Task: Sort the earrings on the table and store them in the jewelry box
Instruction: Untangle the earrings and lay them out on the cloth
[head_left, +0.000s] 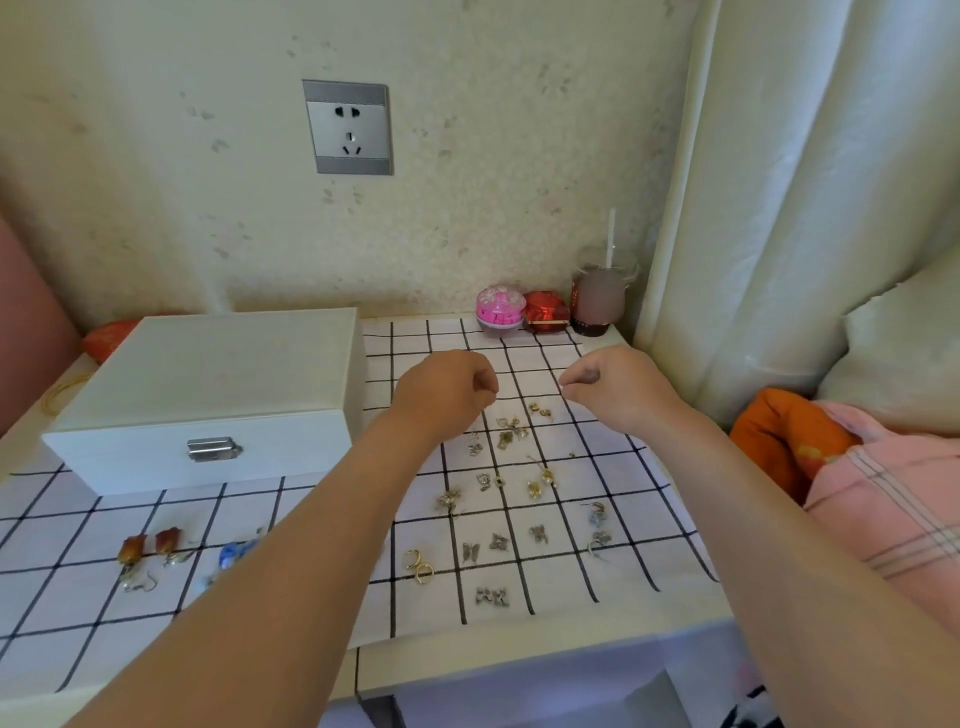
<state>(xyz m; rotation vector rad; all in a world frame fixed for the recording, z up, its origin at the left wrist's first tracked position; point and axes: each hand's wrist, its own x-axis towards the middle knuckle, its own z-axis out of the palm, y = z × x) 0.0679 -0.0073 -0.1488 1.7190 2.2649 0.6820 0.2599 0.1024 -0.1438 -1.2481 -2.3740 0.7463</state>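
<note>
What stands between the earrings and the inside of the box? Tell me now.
The box is closed: its lid is down, with the clasp at the front. It must be opened first. On the cloth, nothing visible lies between the earrings and the box.

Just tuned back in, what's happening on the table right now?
A person is sorting earrings spread over the checked cloth. The left grip and right grip are both above the far end of the spread, fingers curled; whether either pinches an earring is too small to tell. The jewelry box sits at the left with its lid shut.
</note>
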